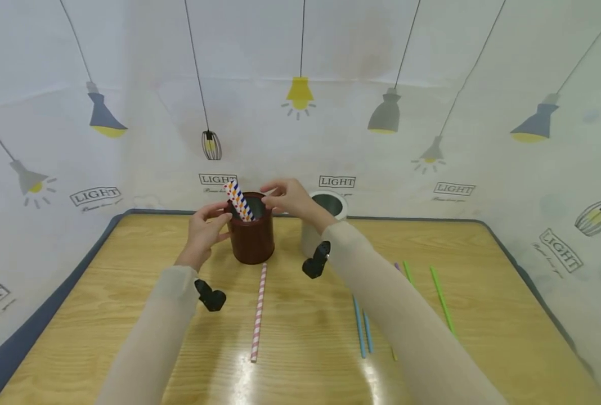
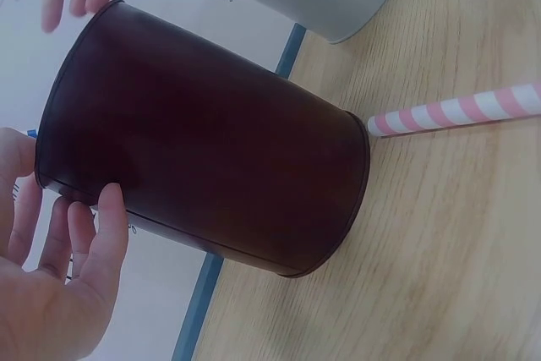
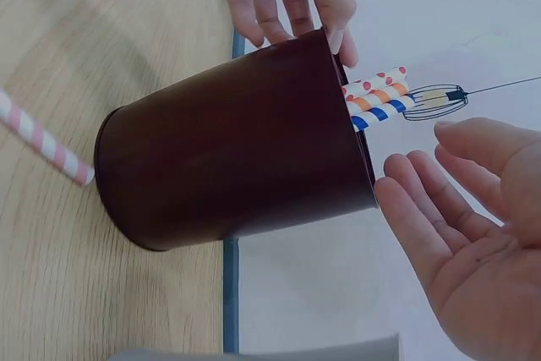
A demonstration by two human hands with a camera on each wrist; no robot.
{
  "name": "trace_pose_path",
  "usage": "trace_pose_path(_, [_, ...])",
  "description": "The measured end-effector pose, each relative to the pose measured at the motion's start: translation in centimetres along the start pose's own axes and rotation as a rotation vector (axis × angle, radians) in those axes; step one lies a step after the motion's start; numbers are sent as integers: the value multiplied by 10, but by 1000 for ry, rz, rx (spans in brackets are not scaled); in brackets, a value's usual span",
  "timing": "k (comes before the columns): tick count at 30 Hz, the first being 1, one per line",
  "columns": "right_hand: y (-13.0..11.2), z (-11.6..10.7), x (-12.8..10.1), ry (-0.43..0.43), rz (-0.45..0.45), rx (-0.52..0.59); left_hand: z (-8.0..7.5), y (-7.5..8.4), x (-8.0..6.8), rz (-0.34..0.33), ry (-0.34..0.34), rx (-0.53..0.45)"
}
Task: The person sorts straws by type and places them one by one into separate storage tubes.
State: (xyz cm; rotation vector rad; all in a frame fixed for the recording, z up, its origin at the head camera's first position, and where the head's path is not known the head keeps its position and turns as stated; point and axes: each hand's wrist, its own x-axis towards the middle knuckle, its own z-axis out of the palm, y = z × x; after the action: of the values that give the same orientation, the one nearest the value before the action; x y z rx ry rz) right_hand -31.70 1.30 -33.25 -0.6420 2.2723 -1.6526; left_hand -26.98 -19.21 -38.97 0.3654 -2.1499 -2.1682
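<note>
The person's left hand (image 1: pixel 202 228) rests against the left side of a dark brown cup (image 1: pixel 251 236), fingers curved round its wall near the rim, thumb on the wall. The right hand (image 1: pixel 286 198) hovers just behind and above the cup's rim with fingers relaxed and spread, holding nothing. The cup stands upright on a wooden table (image 1: pixel 128 292), near its far edge. Three patterned paper straws (image 1: pixel 238 201), dotted and striped in red, orange and blue, lean out of the cup toward its left. A pink-and-white striped straw (image 1: pixel 258 311) lies flat with its far end touching the cup's base. A grey cup (image 1: pixel 326 211) stands just right of the brown cup. Blue straws (image 1: pixel 361 329) and green straws (image 1: pixel 441 301) lie well right of the cup
</note>
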Motion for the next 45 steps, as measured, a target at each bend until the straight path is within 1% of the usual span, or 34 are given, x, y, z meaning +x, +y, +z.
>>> trace_pose_path(4, [-1, -1, -8, -16, 12, -6, -2, 1, 0, 2, 1, 5])
trace_pose_path(6, [0, -2, -11, -25, 11, -26, -3, 1, 0, 2, -1, 4])
trace_pose_path(12, [8, -1, -17, -55, 4, -23, -5, 1, 0, -1, -5, 10])
trace_pose_path(19, [17, 1, -27, -70, 3, -36, -3, 2, 0, -7, -1, 3])
trace_pose_path(25, [27, 4, -35, -84, 37, -22, -2, 1, 1, -8, 5, 6])
trace_pose_path(28, [35, 5, -39, -79, 38, 9, 0, 1, 1, -8, 2, 7])
trace_pose_path(32, [46, 8, -44, -39, 10, 44, 2, 2, 0, -5, 0, 10])
trace_pose_path(35, [54, 12, -46, -8, 30, 42, 2, 2, 0, -3, 0, 12])
trace_pose_path(37, [60, 15, -46, -6, 73, 47, 1, 1, 0, -3, 0, 10])
trace_pose_path(40, [70, 19, -48, -23, 107, 35, 1, 1, 0, -5, 1, 9])
trace_pose_path(45, [81, 27, -54, -76, 138, 24, 0, 1, -1, -8, 5, 9])
